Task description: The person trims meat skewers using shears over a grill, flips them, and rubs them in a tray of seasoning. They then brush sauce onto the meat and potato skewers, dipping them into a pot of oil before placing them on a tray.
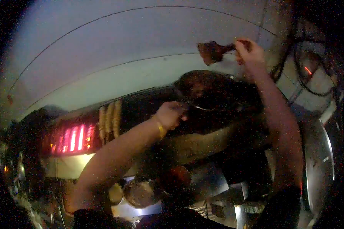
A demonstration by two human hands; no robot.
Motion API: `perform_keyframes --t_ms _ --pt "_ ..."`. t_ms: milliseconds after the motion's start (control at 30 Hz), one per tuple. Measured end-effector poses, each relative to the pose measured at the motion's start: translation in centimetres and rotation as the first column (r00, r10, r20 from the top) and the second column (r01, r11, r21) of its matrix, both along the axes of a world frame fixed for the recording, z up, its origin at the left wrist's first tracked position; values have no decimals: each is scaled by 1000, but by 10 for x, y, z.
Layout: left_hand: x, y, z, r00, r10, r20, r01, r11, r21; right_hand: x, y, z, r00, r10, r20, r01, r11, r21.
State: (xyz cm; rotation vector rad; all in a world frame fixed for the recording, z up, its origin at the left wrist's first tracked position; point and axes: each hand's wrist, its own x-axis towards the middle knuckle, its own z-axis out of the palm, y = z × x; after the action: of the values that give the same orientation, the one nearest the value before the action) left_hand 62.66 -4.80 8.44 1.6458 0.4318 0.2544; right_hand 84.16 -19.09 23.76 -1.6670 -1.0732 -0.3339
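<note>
My right hand [249, 53] is raised at the upper right, with its fingers closed round the handle of a flat, wide brush [211, 52]. The brush's brown head points left, above a dark rounded vessel [202, 84]. Lower and to the left, my left hand [171, 115] is closed at the near left side of that vessel. A thin bright edge shows just right of its fingers; what they grip is too dark to make out. A yellow band [160, 128] circles the left wrist.
Left of my left arm, several long pale pieces [110, 119] lie side by side beside a glowing red grill [77, 138]. Below are a round metal bowl [138, 192] and other metalware. A dark hose [297, 72] hangs on the right wall.
</note>
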Motion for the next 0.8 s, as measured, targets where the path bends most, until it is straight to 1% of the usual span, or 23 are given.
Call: perform_keyframes --t_ms 33,67,100,133,167,200,233,300,333,367,400,433,500,533,567,600,667,700,767,800 --pt "1 -11 -4 999 34 21 -33 999 -27 3 -12 2 999 -12 -42 9 998 -55" --pt "5 -16 -7 993 102 65 -92 987 -131 5 -7 -1 995 -83 -55 79 994 -73" --pt "5 -13 -12 993 102 58 -91 982 -164 7 -3 -4 986 -152 -68 145 985 -93" --pt "-6 -21 2 991 132 8 -126 961 -245 27 -3 -18 996 84 -41 -82 995 54" --pt "5 5 -13 992 78 104 -70 994 -78 18 7 -15 990 43 135 -50 998 48" --pt "-21 -13 11 977 188 97 -156 951 -268 49 6 -29 910 -45 413 47 999 5" --pt "-40 -14 15 963 202 176 -146 947 -286 45 5 -36 946 25 325 -26 1000 1" --pt "-105 -19 31 912 335 236 -239 902 -358 64 -10 -62 888 -10 461 108 976 -187" --pt "-139 -25 36 886 381 266 -262 882 -391 102 -25 -86 874 26 486 151 935 -321" --pt "-175 -24 30 832 467 298 -383 874 -300 125 -40 -109 859 58 509 203 873 -443" --pt "-217 33 10 771 539 340 -486 842 -234 78 -10 -114 844 40 534 290 805 -518" --pt "-255 44 0 718 567 404 -494 824 -279 38 -18 -116 831 18 557 365 737 -569" --pt "-341 56 -17 690 699 189 -702 710 -64 17 -11 -139 869 84 487 313 668 -675" --pt "-384 63 -26 650 756 74 -760 648 49 -4 -20 -139 871 48 488 323 694 -644" --pt "-411 71 -50 629 775 59 -777 624 89 -35 -29 -137 872 12 489 332 719 -611" --pt "-425 61 -43 606 794 -46 -795 606 -2 -59 -35 -135 873 -23 487 343 739 -579" --pt "-445 76 -60 631 768 -106 -776 625 -88 -79 -19 -147 904 -96 417 331 773 -541" --pt "-448 81 -66 610 780 -141 -792 603 -90 -88 -15 -153 916 -137 377 331 788 -519" --pt "-444 87 -67 572 793 -211 -819 567 -89 -117 -11 -153 910 72 408 169 834 -525" --pt "-445 92 -71 601 778 -183 -799 589 -118 -130 -11 -153 891 173 420 86 843 -531"
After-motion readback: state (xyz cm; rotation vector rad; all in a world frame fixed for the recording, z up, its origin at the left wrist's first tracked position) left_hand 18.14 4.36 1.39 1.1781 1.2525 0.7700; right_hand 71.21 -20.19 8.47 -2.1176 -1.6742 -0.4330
